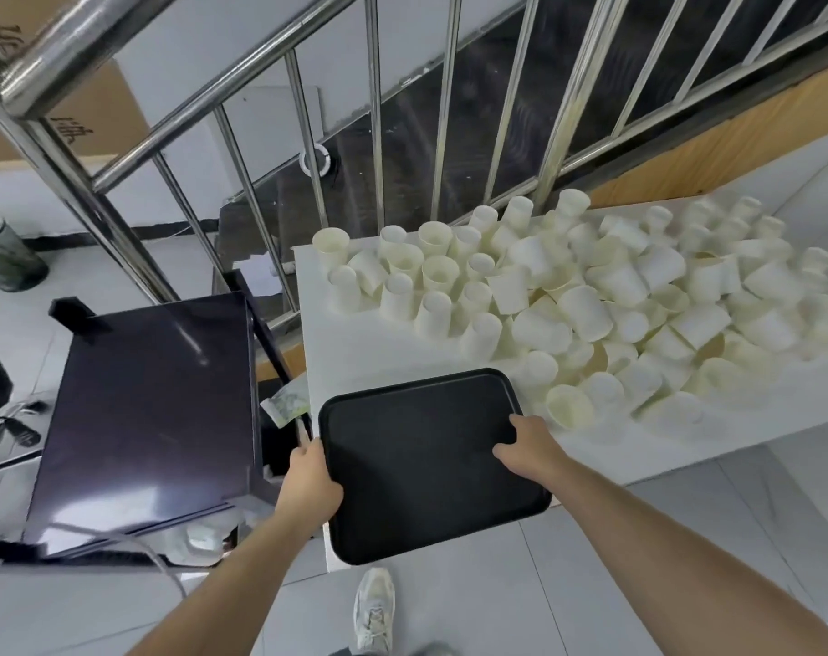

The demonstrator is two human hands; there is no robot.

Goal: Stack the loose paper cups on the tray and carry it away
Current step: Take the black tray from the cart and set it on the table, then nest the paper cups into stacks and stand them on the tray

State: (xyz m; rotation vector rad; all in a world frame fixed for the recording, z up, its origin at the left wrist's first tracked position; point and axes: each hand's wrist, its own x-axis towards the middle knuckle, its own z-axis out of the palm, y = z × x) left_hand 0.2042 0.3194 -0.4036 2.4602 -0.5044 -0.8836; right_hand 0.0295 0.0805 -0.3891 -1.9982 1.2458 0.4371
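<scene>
both hands [310, 480] clamped on black tray [417, 466] edges, loose paper cups [592, 300] beside on white table [355, 352]

Matt black plastic tray [417, 461], white paper cups [587, 305], glossy dark cabinet top [152, 409], shiny s/s metal railing [241, 134]
</scene>
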